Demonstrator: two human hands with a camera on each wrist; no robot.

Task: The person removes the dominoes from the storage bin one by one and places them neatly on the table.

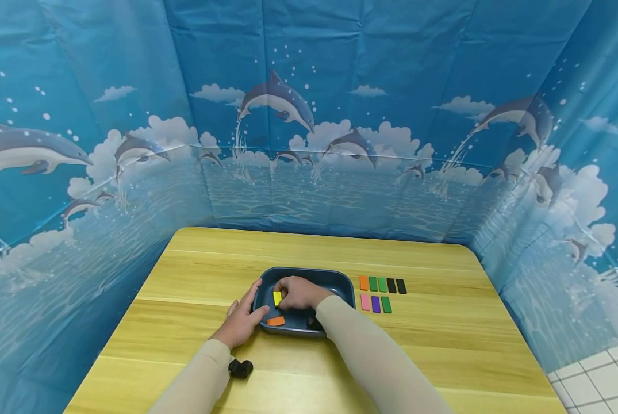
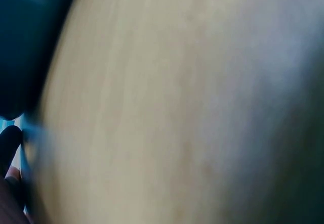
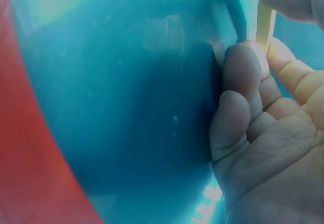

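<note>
Head view: the right hand [image 1: 299, 292] is inside the blue tray [image 1: 340, 283], its fingers pinching the yellow block [image 1: 277, 298]; the left hand [image 1: 244, 319] lies flat against the tray's left rim, fingers straight. Left wrist view: only blurred wooden surface [image 2: 177, 107]. Right wrist view: the yellow block [image 3: 264, 24] stands upright between thumb and curled fingers [image 3: 243, 82].

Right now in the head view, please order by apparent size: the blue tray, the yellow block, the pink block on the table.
1. blue tray, clearly largest.
2. yellow block and pink block: they look alike; the right hand pinching the yellow one partly covers it, so I do not rank them.
</note>
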